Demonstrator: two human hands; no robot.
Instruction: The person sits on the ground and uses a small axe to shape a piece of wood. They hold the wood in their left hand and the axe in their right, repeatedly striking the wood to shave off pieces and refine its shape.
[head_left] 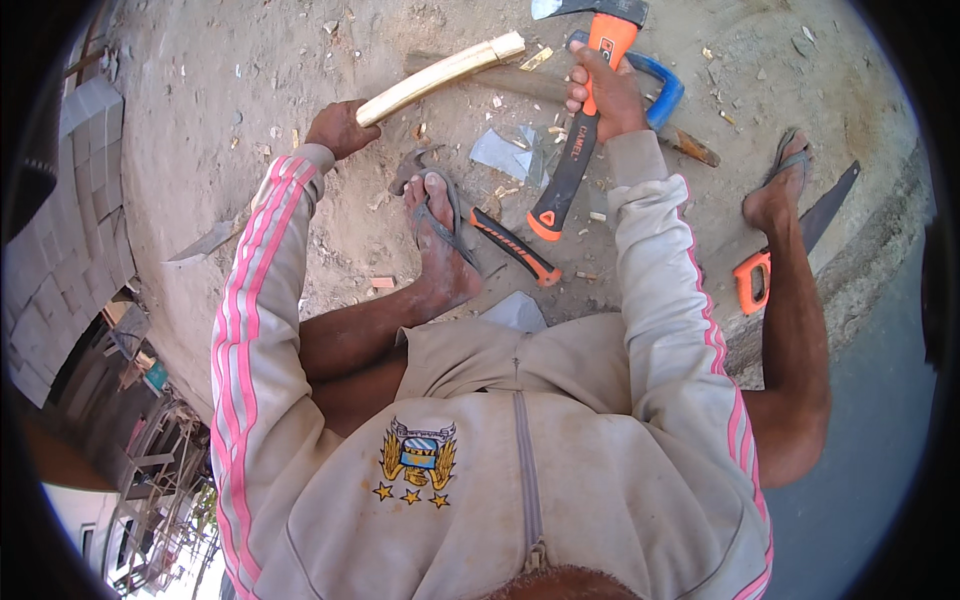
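My left hand (343, 130) is closed round the near end of a pale, peeled, slightly curved wooden stick (440, 75), which points up to the right. My right hand (612, 100) grips a hatchet (573, 175) by the upper part of its orange and black handle. The hatchet's head is at the upper edge of the view, and the handle's butt hangs down toward me. A length of dark round wood (540, 84) lies on the ground, passing behind the right hand. Beside that hand is a blue saw frame (668, 95), partly hidden by it.
A claw hammer (512, 245) with an orange and black handle lies by my sandalled left foot. To the right, a handsaw (752, 282) lies behind my right leg. Wood chips and clear broken sheet pieces (500, 153) litter the dirt. Grey blocks (70, 240) are stacked at left.
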